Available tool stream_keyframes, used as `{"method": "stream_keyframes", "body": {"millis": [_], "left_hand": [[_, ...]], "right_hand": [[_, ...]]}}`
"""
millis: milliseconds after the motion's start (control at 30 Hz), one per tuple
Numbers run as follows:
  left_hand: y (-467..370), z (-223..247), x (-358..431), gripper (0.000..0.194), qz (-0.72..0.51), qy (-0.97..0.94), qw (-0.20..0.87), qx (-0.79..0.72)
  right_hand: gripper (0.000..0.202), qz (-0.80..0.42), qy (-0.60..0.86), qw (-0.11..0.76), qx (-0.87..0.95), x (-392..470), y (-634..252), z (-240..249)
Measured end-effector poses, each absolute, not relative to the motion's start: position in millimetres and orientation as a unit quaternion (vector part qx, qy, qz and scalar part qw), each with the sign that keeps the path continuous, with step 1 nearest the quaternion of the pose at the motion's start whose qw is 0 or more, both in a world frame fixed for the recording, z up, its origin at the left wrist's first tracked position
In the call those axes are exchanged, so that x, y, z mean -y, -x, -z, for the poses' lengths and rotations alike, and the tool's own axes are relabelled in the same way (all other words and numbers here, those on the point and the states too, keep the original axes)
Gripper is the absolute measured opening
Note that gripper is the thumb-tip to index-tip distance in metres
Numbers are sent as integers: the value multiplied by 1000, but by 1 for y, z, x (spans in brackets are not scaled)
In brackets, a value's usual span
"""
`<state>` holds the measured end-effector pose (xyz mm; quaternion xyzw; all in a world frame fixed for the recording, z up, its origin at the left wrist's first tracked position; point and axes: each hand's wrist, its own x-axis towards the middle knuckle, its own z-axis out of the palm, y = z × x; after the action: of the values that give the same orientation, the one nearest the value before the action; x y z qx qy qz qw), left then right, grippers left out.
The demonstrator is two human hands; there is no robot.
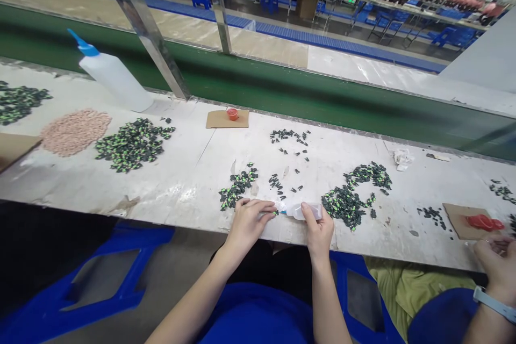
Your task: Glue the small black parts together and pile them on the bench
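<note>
My right hand (320, 230) is closed round a small translucent squeeze bottle (300, 212), which lies nearly level with its blue tip pointing left. At that tip, my left hand (252, 220) pinches a small black-and-green part (276, 213) between thumb and fingers. The tip and the part are close together; I cannot tell whether they touch. Left of my left hand lies a small heap of black-and-green parts (237, 188). A larger heap of similar parts (344, 207) is just right of my right hand. Beyond my hands, small black pieces (276, 183) are scattered on the white table (193, 183).
A large white bottle with a blue nozzle (116, 78) leans at the back left, near a pile of pinkish pieces (76, 131). Cardboard (215, 119) holds a red cup (232, 113). A metal post (145, 32) rises behind. At right is a co-worker's hand (497, 260).
</note>
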<state>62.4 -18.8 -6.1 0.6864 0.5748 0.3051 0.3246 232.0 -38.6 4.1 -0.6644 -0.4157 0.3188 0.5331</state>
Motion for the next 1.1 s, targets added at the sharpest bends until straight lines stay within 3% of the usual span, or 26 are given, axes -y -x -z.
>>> {"method": "stream_keyframes", "body": {"millis": [1100], "left_hand": [[-63, 2, 20, 12, -299, -683, 323, -583]], "right_hand": [[39, -316, 655, 531, 434, 39, -234, -3]]}}
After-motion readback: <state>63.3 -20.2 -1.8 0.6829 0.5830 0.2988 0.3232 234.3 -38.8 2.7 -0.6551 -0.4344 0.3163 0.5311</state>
